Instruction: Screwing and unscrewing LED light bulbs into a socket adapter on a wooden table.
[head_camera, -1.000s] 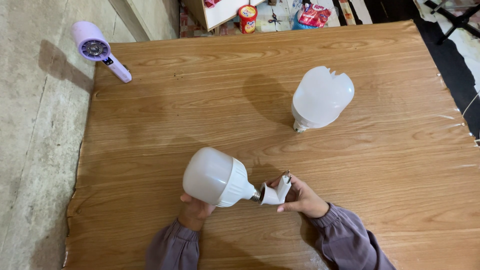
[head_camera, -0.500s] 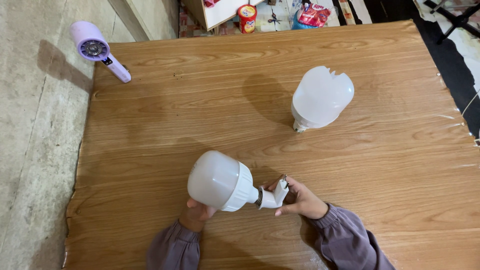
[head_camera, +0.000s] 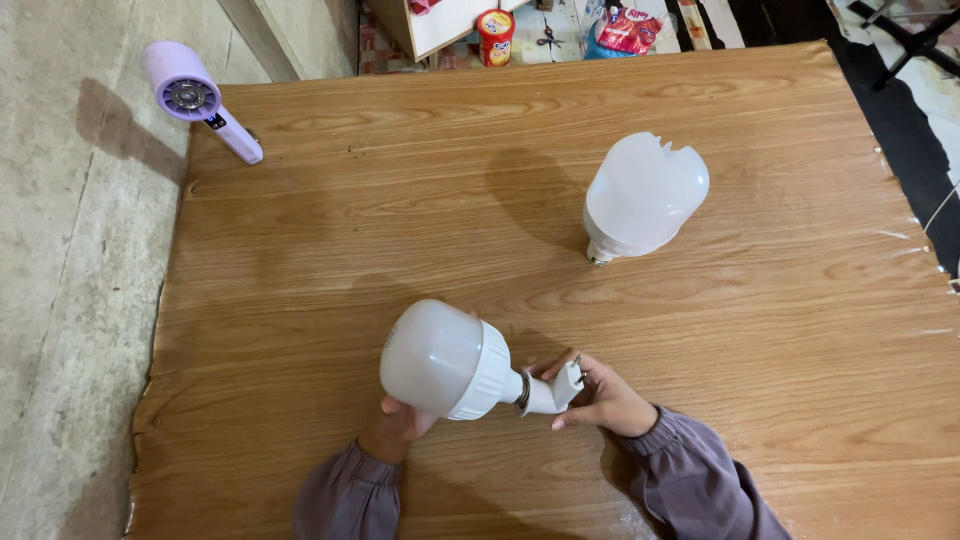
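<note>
My left hand (head_camera: 395, 428) grips a large white bulb (head_camera: 440, 360) from below, its dome pointing up and left. The bulb's screw base sits in a small white plug-in socket adapter (head_camera: 553, 391), which my right hand (head_camera: 600, 400) holds by the fingers. Both hands are just above the near edge of the wooden table (head_camera: 400, 230). A second large white bulb (head_camera: 645, 195), with a broken notch in its dome, lies alone on the table at the far right.
A lilac handheld fan (head_camera: 195, 100) lies over the table's far left corner. Beyond the far edge are a small red-and-yellow tub (head_camera: 495, 25), scissors and a red packet (head_camera: 630, 28) on the floor. A concrete floor (head_camera: 70, 300) runs along the left.
The bulb has risen and tilted more upright in my left hand, and its base has closed up against the adapter in my right hand. The broken bulb has not moved.
</note>
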